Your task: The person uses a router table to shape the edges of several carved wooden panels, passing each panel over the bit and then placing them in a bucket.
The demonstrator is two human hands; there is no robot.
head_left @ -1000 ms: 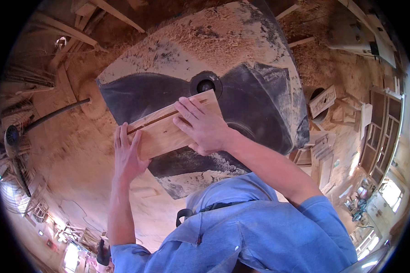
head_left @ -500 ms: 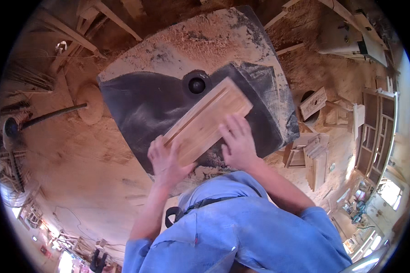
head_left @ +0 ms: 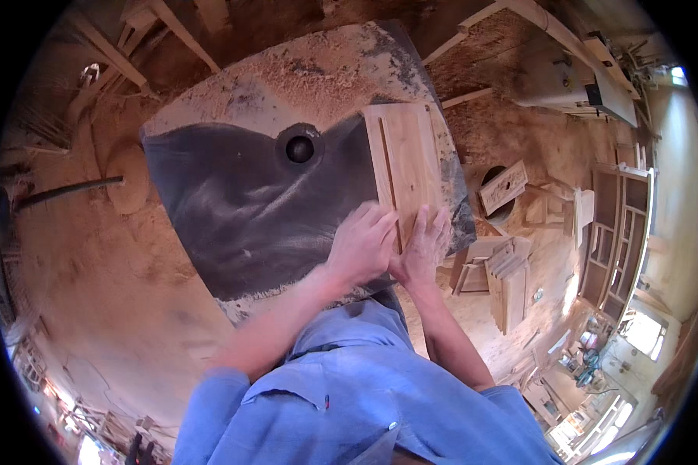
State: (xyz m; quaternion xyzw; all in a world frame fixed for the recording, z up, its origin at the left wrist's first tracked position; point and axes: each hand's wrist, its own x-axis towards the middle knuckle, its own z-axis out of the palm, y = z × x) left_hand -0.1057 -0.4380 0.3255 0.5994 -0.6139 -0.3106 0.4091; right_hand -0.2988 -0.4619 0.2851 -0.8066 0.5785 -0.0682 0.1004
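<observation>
A pale wooden board (head_left: 409, 159) with a groove running along its left side lies on a dark machine table (head_left: 240, 198), toward the right edge. Its length points away from me. My left hand (head_left: 362, 244) is closed at the board's near left edge, its fingers bunched beside the groove. My right hand (head_left: 422, 246) grips the board's near end, fingers reaching forward over the top. The two hands nearly meet, and they hide the near end of the board. Left of the board, a round black spindle (head_left: 299, 149) stands apart from it.
Sawdust (head_left: 302, 74) covers the table's far side. On the right stand a stack of wooden pieces (head_left: 509, 279) and a holed wooden block (head_left: 504, 186). A wooden frame (head_left: 616, 232) leans at the far right. A dark hose (head_left: 70, 191) lies at the left.
The board has swung from a diagonal to nearly straight ahead and shifted right, away from the spindle. My left hand has moved right along with it, and both hands have come together.
</observation>
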